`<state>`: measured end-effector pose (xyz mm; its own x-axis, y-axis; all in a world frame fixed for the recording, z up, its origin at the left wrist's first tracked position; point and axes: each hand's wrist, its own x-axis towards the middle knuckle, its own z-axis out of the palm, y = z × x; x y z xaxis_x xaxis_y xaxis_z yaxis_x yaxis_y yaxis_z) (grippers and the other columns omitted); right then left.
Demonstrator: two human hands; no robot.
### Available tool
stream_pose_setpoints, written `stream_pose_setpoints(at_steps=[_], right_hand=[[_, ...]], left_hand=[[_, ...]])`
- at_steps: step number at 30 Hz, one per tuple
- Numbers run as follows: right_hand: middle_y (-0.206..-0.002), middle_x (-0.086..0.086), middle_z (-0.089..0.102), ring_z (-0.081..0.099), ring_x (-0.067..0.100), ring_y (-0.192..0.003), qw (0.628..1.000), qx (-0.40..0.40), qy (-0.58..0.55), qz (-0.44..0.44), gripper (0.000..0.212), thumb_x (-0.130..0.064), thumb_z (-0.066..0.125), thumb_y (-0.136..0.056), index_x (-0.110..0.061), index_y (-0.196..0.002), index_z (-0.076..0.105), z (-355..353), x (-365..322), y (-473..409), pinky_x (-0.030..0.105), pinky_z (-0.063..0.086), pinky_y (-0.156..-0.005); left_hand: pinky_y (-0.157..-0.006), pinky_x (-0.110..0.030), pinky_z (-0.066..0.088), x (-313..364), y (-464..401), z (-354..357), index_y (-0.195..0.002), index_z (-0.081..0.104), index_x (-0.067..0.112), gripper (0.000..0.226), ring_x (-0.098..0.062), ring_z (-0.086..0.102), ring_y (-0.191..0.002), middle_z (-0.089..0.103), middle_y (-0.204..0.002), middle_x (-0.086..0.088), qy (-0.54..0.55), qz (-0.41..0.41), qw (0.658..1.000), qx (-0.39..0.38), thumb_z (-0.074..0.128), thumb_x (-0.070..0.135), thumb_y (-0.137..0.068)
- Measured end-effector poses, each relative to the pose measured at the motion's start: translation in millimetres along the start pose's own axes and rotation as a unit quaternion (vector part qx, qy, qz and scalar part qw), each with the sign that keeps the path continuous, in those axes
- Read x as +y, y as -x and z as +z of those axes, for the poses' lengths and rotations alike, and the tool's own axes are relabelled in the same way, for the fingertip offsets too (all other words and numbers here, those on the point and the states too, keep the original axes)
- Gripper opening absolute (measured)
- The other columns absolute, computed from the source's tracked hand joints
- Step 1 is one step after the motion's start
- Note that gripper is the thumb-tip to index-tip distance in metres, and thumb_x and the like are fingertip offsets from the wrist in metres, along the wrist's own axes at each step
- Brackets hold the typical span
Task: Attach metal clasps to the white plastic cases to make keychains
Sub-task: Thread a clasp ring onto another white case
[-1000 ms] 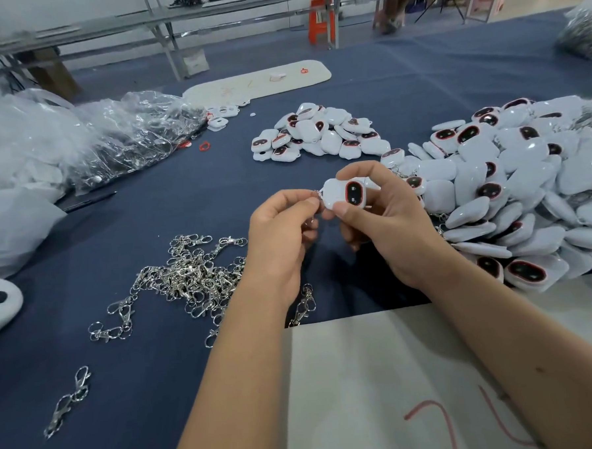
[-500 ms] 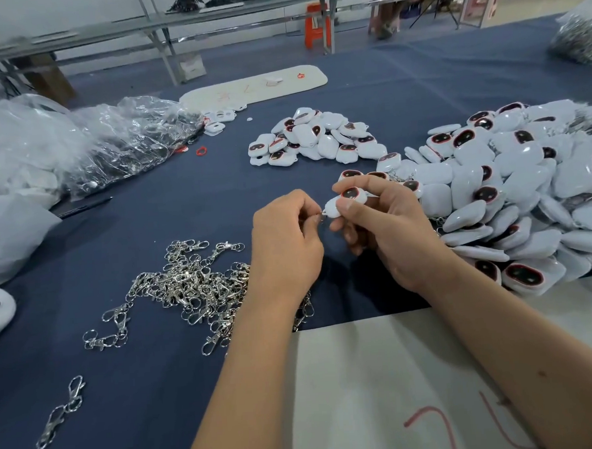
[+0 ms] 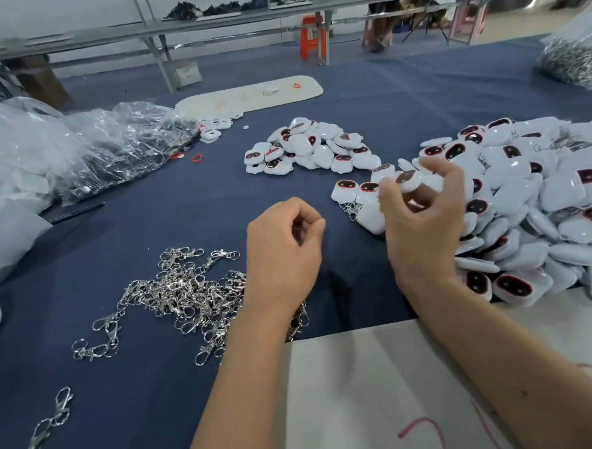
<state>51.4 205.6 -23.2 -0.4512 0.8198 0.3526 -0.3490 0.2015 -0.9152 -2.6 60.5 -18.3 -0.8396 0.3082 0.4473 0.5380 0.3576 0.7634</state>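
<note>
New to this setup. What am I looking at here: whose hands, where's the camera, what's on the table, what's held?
No machine here: a person works with bare hands, filmed by one wide-angle camera on their head, looking forward and down. The table has a dark blue cover. The loose silver heap is metal clasps. The big heap on the right is white plastic cases with dark faces; a smaller pile lies further back. Crumpled clear plastic bags lie at left. The right hand pinches one white case over the edge of the big heap. The left hand is loosely curled and appears to hold nothing.
</note>
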Motion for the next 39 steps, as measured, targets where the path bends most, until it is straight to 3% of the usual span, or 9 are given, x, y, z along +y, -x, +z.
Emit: stream_pose_setpoints(at_steps=[3,8,13,18,21,25,29,35,39], right_hand=[[-0.068,-0.011,0.064,0.061,0.011,-0.061,0.997,0.056,0.021,-0.044,0.058,-0.023,0.076,-0.091,-0.019,-0.138,0.043,-6.8,-3.8,-8.5,0.019,0.05,-0.066],[-0.074,-0.011,0.059,0.055,0.011,-0.059,0.968,-0.033,0.191,-0.161,0.031,-0.011,0.061,-0.091,-0.015,-0.122,0.054,8.2,-7.8,-7.1,0.023,0.042,-0.061],[-0.09,-0.001,0.067,0.051,0.027,-0.099,0.854,-0.182,0.437,-0.216,0.016,-0.016,0.059,-0.091,-0.012,-0.105,0.066,39.2,-6.0,-31.9,0.038,0.043,-0.073],[-0.128,0.008,0.057,0.043,0.03,-0.127,0.693,-0.298,0.645,-0.124,0.031,-0.029,0.058,-0.094,-0.018,-0.122,0.058,72.5,9.7,-69.8,0.045,0.036,-0.093],[-0.139,0.011,0.053,0.04,0.032,-0.137,0.648,-0.332,0.677,-0.107,0.039,-0.035,0.054,-0.097,-0.019,-0.133,0.054,79.1,23.3,-79.2,0.059,0.026,-0.114],[-0.133,0.011,0.058,0.051,0.031,-0.13,0.629,-0.342,0.685,-0.136,0.037,-0.03,0.054,-0.096,-0.017,-0.131,0.055,86.5,23.5,-75.5,0.06,0.013,-0.123],[-0.116,0.005,0.062,0.062,0.028,-0.11,0.63,-0.368,0.653,-0.204,0.034,-0.016,0.055,-0.09,-0.017,-0.124,0.053,90.6,14.4,-55.2,0.055,0.012,-0.125],[-0.13,0.004,0.053,0.058,0.028,-0.114,0.643,-0.394,0.587,-0.295,0.033,-0.026,0.063,-0.097,-0.017,-0.127,0.054,91.1,7.5,-23.5,0.039,0.038,-0.098],[-0.136,0.011,0.04,0.042,0.03,-0.121,0.655,-0.415,0.579,-0.252,0.015,-0.006,0.06,-0.093,-0.011,-0.107,0.06,82.8,-2.3,-6.0,0.038,0.048,-0.088]], left_hand=[[-0.069,-0.02,0.047,-9.1,-2.8,-11.1,-0.074,0.066,0.026,0.015,-0.005,0.061,-0.076,0.068,-0.077,0.013,-0.044,-0.031,0.998,-0.014,0.075,0.02,-0.085],[-0.08,-0.028,0.036,-17.7,-3.1,-26.9,-0.074,0.065,0.03,0.018,-0.018,0.052,-0.096,0.064,-0.084,0.014,-0.164,-0.055,0.984,-0.047,0.078,0.037,-0.083],[-0.087,-0.028,0.029,-24.8,-7.9,-39.4,-0.084,0.065,0.032,0.016,-0.025,0.054,-0.11,0.06,-0.095,0.005,-0.262,-0.113,0.955,-0.08,0.076,0.044,-0.083],[-0.085,-0.031,0.04,-21.3,-6.6,-31.4,-0.086,0.063,0.028,0.015,-0.023,0.056,-0.101,0.055,-0.09,0.007,-0.209,-0.107,0.968,-0.09,0.078,0.031,-0.083],[-0.084,-0.033,0.047,-15.5,-5.7,-21.8,-0.082,0.063,0.028,0.017,-0.016,0.059,-0.089,0.06,-0.09,0.006,-0.155,-0.077,0.981,-0.087,0.08,0.024,-0.082],[-0.086,-0.036,0.05,-8.2,-7.1,-17.1,-0.083,0.066,0.025,0.014,-0.021,0.06,-0.094,0.061,-0.095,0.003,-0.143,-0.041,0.989,-0.002,0.076,0.016,-0.082],[-0.093,-0.035,0.043,-16.0,-6.6,-25.2,-0.099,0.069,0.027,0.017,-0.029,0.055,-0.109,0.06,-0.107,-0.003,-0.22,-0.125,0.967,0.022,0.074,0.025,-0.083],[-0.088,-0.038,0.053,-19.8,-8.2,-31.1,-0.094,0.073,0.022,0.012,-0.025,0.065,-0.094,0.067,-0.09,0.001,-0.183,-0.178,0.967,-0.02,0.079,0.02,-0.085],[-0.075,-0.031,0.046,-21.4,-9.3,-32.3,-0.084,0.068,0.025,0.011,-0.024,0.065,-0.087,0.066,-0.08,0.004,-0.205,-0.181,0.961,-0.037,0.075,0.018,-0.088]])
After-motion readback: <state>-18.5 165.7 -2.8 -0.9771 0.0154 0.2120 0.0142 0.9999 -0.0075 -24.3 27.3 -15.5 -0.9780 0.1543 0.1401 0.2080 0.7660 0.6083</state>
